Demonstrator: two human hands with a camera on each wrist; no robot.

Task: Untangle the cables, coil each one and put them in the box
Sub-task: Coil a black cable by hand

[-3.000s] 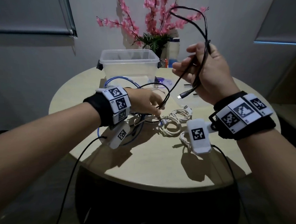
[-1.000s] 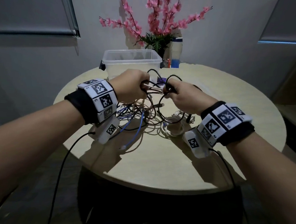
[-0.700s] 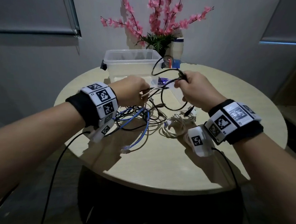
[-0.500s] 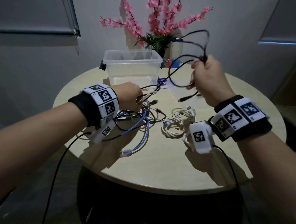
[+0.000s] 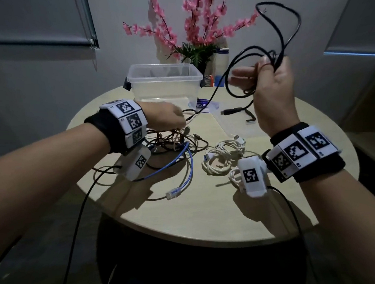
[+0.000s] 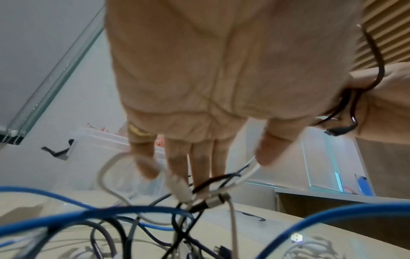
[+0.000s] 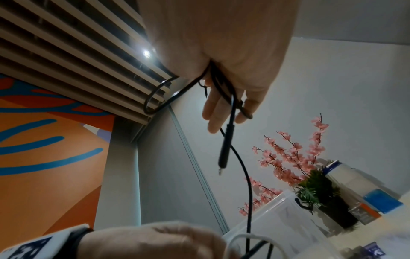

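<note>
Head view: right hand (image 5: 272,90) raised above the round table (image 5: 199,209), thumb pinching looped black cable (image 5: 285,33); left hand (image 5: 161,118) low on the tangled cables (image 5: 175,141) just before the clear box (image 5: 164,82); white cable (image 5: 223,155) lies apart. Left wrist: fingers (image 6: 199,164) straight, touching strands. Right wrist: black cable's plug (image 7: 223,149) dangles below the fingers.
</note>
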